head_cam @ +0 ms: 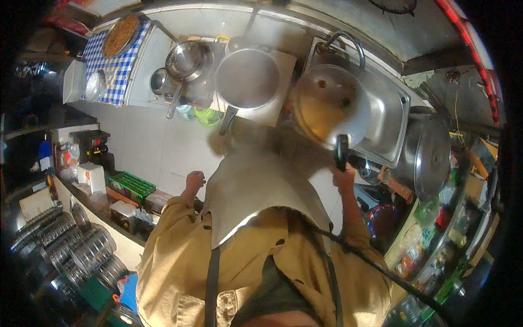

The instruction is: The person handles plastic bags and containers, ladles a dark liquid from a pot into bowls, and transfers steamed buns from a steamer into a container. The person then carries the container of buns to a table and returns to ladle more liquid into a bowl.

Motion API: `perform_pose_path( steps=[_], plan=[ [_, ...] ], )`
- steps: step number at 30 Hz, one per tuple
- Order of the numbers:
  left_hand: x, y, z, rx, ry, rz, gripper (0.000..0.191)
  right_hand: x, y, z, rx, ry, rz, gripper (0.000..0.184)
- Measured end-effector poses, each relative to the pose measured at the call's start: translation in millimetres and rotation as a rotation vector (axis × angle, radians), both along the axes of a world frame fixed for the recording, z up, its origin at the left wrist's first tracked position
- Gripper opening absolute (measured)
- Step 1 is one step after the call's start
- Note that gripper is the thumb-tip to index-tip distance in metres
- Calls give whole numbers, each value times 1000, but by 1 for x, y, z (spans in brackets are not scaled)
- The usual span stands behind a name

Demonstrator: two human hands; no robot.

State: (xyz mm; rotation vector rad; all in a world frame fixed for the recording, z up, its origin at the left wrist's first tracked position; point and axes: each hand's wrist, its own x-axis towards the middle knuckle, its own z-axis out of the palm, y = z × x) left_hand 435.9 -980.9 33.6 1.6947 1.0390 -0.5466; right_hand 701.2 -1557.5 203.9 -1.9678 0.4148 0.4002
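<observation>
My right hand [344,175] grips the black handle [342,151] of a wide metal pan [322,110]. The pan is tilted over the left part of a stainless steel sink [386,122], under a curved faucet [347,39]. Its inside looks brownish and wet, though blur hides the detail. At the left, my left hand [195,181] hangs in front of my body with curled fingers and nothing visible in them. Ahead of me, a second large pan [248,79] rests on the cooking area, its black handle towards me. A grey apron [265,184] covers my front.
Left of the second pan stand a frying pan [186,61] and a small pot [158,81]. A tray of brown food [120,36] lies on a blue checked cloth [114,75]. A large metal lid [433,157] leans at the right. Metal containers [88,249] fill the lower left.
</observation>
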Motion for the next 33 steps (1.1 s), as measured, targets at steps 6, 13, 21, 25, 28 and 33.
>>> perform_pose_path(
  steps=[6,13,21,25,28,33],
  plan=[
    [-41,-25,16,73,56,-116,27,62,-48,-23,209,-38,-281,19],
    [-37,-33,51,-100,11,299,25,141,-34,-64,281,-74,-417,20],
    [-99,-39,50,448,-201,-341,24,159,-28,-79,5,-31,-249,14],
    [-120,-54,43,268,-143,-181,18,156,-26,-68,72,-117,-163,29],
    [-125,-48,30,95,4,218,23,157,-26,-55,-287,-192,19,42],
    [-103,43,13,-558,-331,1001,17,151,-25,-32,-638,-552,-333,56]
  ],
)
